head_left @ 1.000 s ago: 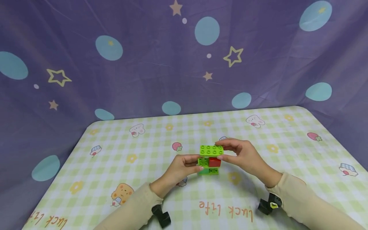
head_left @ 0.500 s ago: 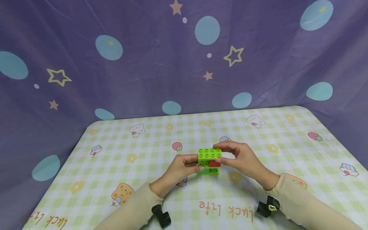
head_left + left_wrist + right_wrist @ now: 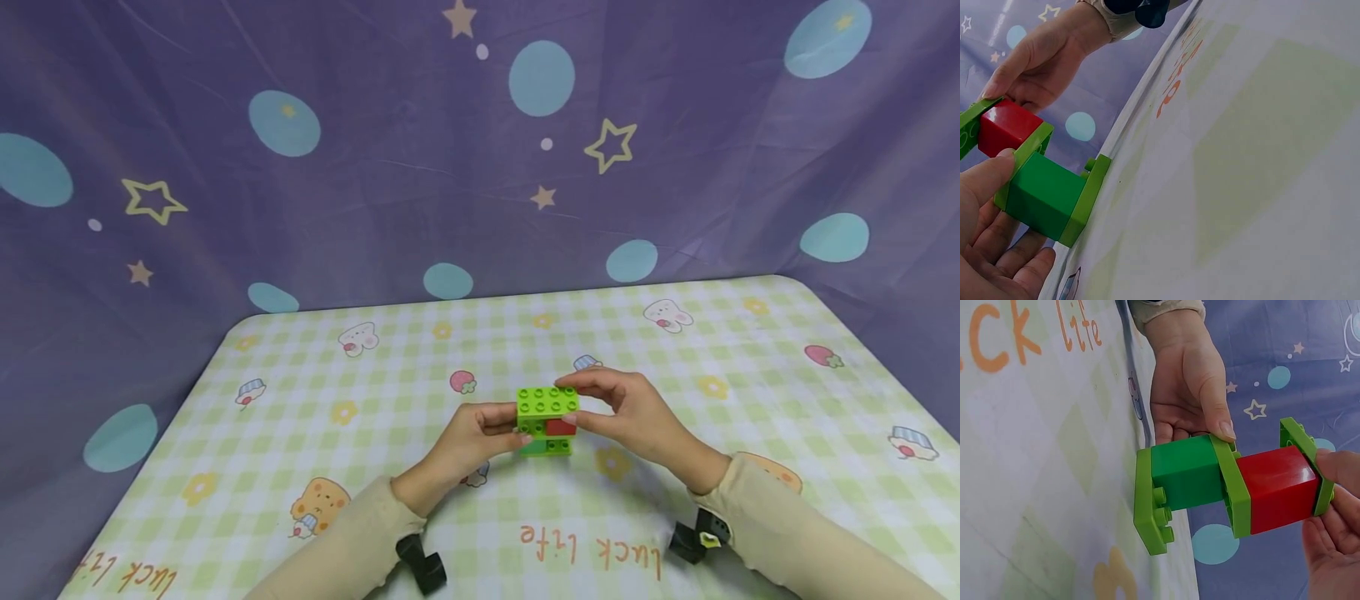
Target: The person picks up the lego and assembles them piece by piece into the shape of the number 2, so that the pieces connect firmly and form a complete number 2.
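Observation:
A small tower of toy building bricks stands on the table. At its base lies a lime-green plate [image 3: 1146,506], with a dark green block [image 3: 1186,469] on its left part. Above that comes a second lime plate [image 3: 1235,494], then a red block [image 3: 1279,487] on the right side. The top lime plate [image 3: 547,402] rests over the red block and overhangs to the left. My left hand [image 3: 470,439] pinches the middle plate at its left end, thumb in front. With thumb and fingers, my right hand [image 3: 633,412] pinches the top plate at its right end.
A checked tablecloth [image 3: 300,433] with printed fruit, cakes and lettering covers the table. Behind its far edge hangs a purple curtain [image 3: 375,167] with stars and ovals. Dark wrist-worn devices [image 3: 422,564] sit at both cuffs.
My right hand has brought the top plate slightly left and nearer, lower onto the red block. The left hand has held its place. The last half second shows almost no movement.

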A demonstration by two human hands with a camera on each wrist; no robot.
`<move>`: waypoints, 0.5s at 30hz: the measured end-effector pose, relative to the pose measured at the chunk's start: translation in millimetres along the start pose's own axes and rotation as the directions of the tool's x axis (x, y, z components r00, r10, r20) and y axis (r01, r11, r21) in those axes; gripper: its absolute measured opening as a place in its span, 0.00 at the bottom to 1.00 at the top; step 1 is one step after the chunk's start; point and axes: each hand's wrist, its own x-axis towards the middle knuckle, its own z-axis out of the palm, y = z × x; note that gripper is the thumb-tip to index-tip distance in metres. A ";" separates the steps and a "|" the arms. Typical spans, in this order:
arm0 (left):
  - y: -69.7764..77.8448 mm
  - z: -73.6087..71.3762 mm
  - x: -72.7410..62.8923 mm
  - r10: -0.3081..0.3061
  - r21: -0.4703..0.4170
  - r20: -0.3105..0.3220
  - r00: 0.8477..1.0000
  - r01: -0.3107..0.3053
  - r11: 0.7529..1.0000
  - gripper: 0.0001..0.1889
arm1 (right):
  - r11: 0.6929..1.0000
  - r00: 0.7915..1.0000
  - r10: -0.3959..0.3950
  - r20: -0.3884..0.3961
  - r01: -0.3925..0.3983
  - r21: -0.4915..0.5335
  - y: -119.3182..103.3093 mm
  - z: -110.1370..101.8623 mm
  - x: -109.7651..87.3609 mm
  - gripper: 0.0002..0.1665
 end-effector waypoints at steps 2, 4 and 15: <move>-0.3 0.2 0.4 -0.001 0.001 -0.003 1.000 0.001 1.000 0.21 | 1.000 1.000 -0.001 0.005 0.001 0.007 0.1 -0.4 0.3 0.19; -0.7 0.5 0.5 0.009 0.005 -0.003 1.000 -0.009 1.000 0.21 | 1.000 1.000 -0.001 0.010 0.001 0.012 -0.1 -0.7 0.7 0.19; 0.8 0.6 -0.2 0.012 0.000 0.004 1.000 -0.012 1.000 0.21 | 0.999 0.999 0.028 0.016 -0.029 0.033 0.8 0.8 2.1 0.20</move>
